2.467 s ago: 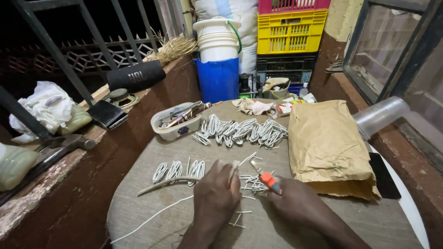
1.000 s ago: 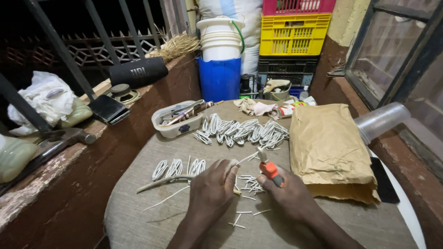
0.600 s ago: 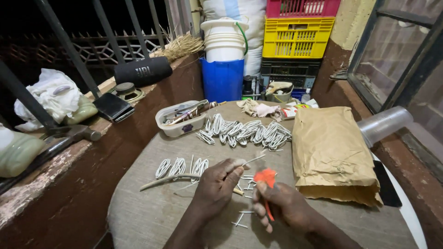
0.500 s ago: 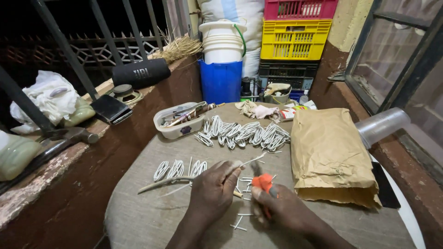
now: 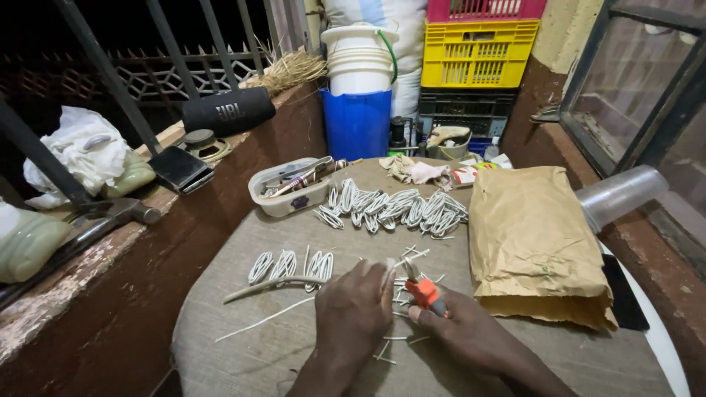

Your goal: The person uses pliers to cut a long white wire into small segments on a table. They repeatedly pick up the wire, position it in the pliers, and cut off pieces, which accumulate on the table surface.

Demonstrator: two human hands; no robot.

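Head view, right hand [image 5: 471,334] gripping orange-handled cutter [image 5: 424,290], left hand [image 5: 353,312] beside

Both forearms come in from the near edge and converge toward the middle. The left hand [image 5: 355,312] lies palm down, fingers curled, fingertips pinched together at its far right corner. The right hand [image 5: 465,332] sits just to its right, knuckles up, fingers closed in a grip, thumb pointing toward the left hand.
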